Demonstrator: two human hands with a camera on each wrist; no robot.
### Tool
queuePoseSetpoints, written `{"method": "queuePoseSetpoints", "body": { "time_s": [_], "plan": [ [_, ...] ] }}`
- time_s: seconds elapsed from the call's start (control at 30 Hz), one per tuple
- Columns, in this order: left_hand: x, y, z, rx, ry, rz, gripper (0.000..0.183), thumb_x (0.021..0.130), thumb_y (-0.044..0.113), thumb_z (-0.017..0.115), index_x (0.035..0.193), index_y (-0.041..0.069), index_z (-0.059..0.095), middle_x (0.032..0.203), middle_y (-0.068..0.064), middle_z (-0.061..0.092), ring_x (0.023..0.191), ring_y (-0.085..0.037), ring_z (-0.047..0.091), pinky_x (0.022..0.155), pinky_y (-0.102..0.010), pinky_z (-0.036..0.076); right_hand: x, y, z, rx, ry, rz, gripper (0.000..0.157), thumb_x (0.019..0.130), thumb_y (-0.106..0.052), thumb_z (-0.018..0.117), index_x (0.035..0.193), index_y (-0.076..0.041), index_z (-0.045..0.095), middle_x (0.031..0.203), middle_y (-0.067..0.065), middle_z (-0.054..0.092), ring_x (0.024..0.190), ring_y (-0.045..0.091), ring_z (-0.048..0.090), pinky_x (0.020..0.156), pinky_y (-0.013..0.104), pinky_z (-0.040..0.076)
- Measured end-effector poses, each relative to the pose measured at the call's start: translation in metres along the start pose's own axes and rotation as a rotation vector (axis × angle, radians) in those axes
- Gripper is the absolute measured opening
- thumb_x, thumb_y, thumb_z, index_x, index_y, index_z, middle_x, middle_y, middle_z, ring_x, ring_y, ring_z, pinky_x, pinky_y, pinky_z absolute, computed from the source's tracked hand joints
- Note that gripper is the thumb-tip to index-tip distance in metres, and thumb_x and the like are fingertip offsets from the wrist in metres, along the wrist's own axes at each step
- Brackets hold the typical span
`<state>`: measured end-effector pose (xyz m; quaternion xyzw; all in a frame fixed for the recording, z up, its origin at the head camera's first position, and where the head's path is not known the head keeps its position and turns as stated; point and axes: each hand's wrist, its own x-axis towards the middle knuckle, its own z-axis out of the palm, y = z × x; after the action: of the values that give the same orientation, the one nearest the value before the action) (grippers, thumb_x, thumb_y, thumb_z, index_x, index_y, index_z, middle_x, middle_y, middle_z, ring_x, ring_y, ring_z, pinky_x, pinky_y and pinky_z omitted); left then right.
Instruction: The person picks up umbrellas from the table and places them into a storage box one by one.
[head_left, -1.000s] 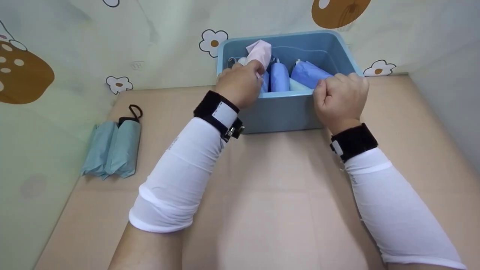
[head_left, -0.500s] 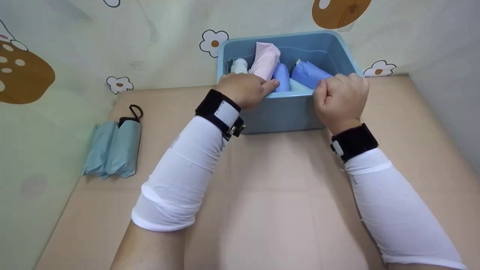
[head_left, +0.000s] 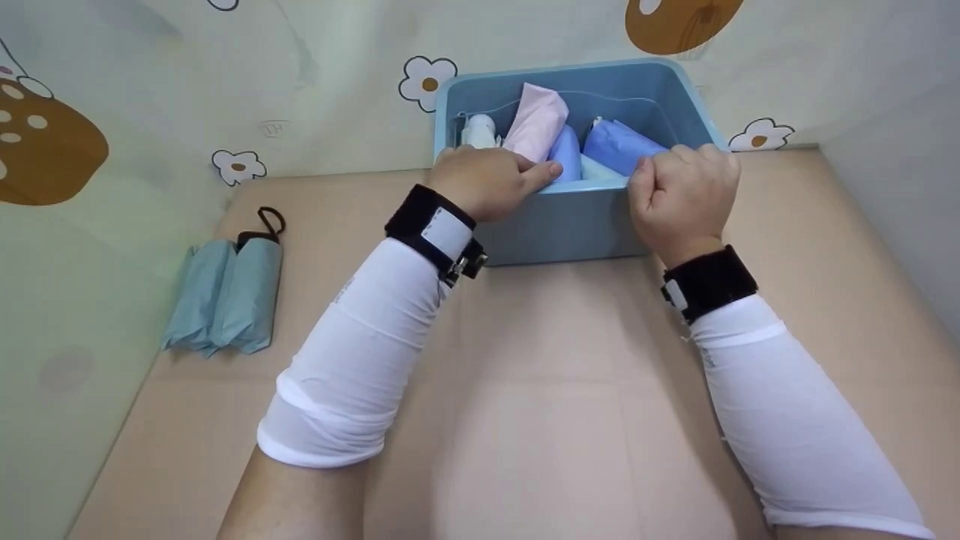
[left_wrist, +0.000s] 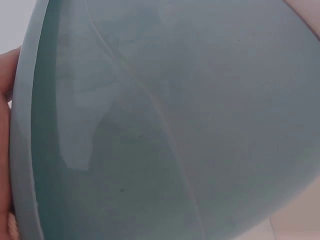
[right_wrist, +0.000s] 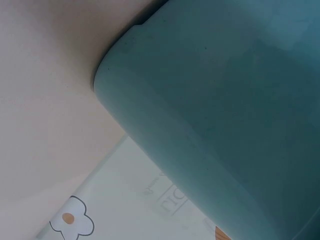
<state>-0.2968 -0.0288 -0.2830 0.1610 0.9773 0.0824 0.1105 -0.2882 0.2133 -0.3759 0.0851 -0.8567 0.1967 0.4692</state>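
A blue plastic bin (head_left: 562, 225) stands at the back of the table against the wall. My right hand (head_left: 684, 199) grips its front rim near the right corner, fingers curled over the edge. At the front left, my left hand (head_left: 484, 180) lies over the rim with its thumb stretched to the right; its fingers are hidden inside the bin. Just behind them leans a pink folded umbrella (head_left: 536, 124). Beside it are a white rounded item (head_left: 478, 131), a blue rolled umbrella (head_left: 566, 154) and another blue one (head_left: 622, 142). The left wrist view shows the bin's outer wall (left_wrist: 225, 100).
Two teal folded umbrellas (head_left: 225, 300) lie side by side at the left of the table (head_left: 540, 412), one with a black handle and loop. A printed cloth wall (head_left: 337, 90) with flowers rises directly behind the bin.
My left hand has let go of the pink umbrella, which has tipped right inside the bin. That hand has dropped slightly, its thumb now stretched right. My right hand keeps its place on the rim.
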Motion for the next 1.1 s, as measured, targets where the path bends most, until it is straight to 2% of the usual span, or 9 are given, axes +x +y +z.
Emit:
{"method": "queuePoseSetpoints", "body": {
  "time_s": [0.2, 0.43, 0.67, 0.77, 0.93, 1.0, 1.1],
  "plan": [
    [-0.001, -0.002, 0.005, -0.022, 0.036, 0.013, 0.067, 0.102, 0.077, 0.024, 0.152, 0.043, 0.054, 0.121, -0.001, 0.072, 0.121, -0.029, 0.057, 0.113, -0.049, 0.036, 0.000, -0.001, -0.001, -0.002, 0.002, -0.005, 0.053, 0.099, -0.033, 0.041, 0.058, -0.001, 0.049, 0.058, 0.019, 0.050, 0.064, 0.042, 0.045, 0.070, 0.057, 0.033],
    [0.000, -0.003, 0.009, -0.056, 0.130, 0.030, 0.062, 0.102, 0.074, 0.034, 0.149, 0.041, 0.058, 0.121, 0.001, 0.075, 0.112, -0.026, 0.062, 0.102, -0.044, 0.042, 0.002, -0.002, -0.002, 0.005, 0.017, -0.011, 0.051, 0.098, -0.030, 0.040, 0.058, -0.001, 0.049, 0.057, 0.019, 0.049, 0.063, 0.042, 0.043, 0.069, 0.057, 0.033],
    [-0.001, -0.005, 0.014, -0.107, 0.227, 0.020, 0.060, 0.101, 0.071, 0.045, 0.146, 0.035, 0.063, 0.141, 0.003, 0.069, 0.122, -0.024, 0.063, 0.102, -0.044, 0.045, 0.001, -0.001, -0.001, 0.011, 0.008, -0.008, 0.052, 0.099, -0.031, 0.040, 0.058, -0.001, 0.049, 0.057, 0.018, 0.047, 0.063, 0.042, 0.043, 0.069, 0.055, 0.032],
    [0.000, -0.006, 0.015, -0.135, 0.265, 0.016, 0.058, 0.101, 0.068, 0.050, 0.143, 0.032, 0.066, 0.144, 0.003, 0.068, 0.125, -0.022, 0.064, 0.100, -0.042, 0.048, 0.001, 0.000, -0.001, 0.016, 0.011, -0.006, 0.051, 0.098, -0.031, 0.041, 0.058, -0.001, 0.049, 0.057, 0.018, 0.047, 0.063, 0.042, 0.043, 0.069, 0.056, 0.032],
    [-0.001, -0.007, 0.014, -0.179, 0.311, 0.006, 0.053, 0.101, 0.064, 0.053, 0.139, 0.031, 0.069, 0.149, 0.006, 0.064, 0.136, -0.020, 0.059, 0.107, -0.041, 0.047, 0.003, 0.000, 0.000, 0.015, 0.029, -0.012, 0.051, 0.098, -0.032, 0.041, 0.058, 0.000, 0.048, 0.057, 0.019, 0.047, 0.063, 0.042, 0.043, 0.070, 0.056, 0.031],
    [-0.002, -0.008, 0.014, -0.221, 0.324, -0.002, 0.052, 0.102, 0.064, 0.053, 0.138, 0.030, 0.069, 0.150, 0.007, 0.063, 0.138, -0.019, 0.057, 0.110, -0.041, 0.046, 0.003, 0.000, 0.000, 0.014, 0.034, -0.018, 0.052, 0.098, -0.032, 0.040, 0.058, 0.000, 0.047, 0.057, 0.019, 0.046, 0.063, 0.042, 0.043, 0.069, 0.056, 0.031],
    [-0.002, -0.010, 0.016, -0.307, 0.348, -0.002, 0.049, 0.103, 0.062, 0.052, 0.136, 0.029, 0.070, 0.147, 0.006, 0.064, 0.133, -0.016, 0.060, 0.106, -0.039, 0.049, 0.001, 0.001, 0.002, 0.017, 0.035, -0.020, 0.052, 0.098, -0.032, 0.040, 0.058, 0.000, 0.048, 0.056, 0.019, 0.047, 0.063, 0.042, 0.043, 0.069, 0.056, 0.031]
  ]
}}
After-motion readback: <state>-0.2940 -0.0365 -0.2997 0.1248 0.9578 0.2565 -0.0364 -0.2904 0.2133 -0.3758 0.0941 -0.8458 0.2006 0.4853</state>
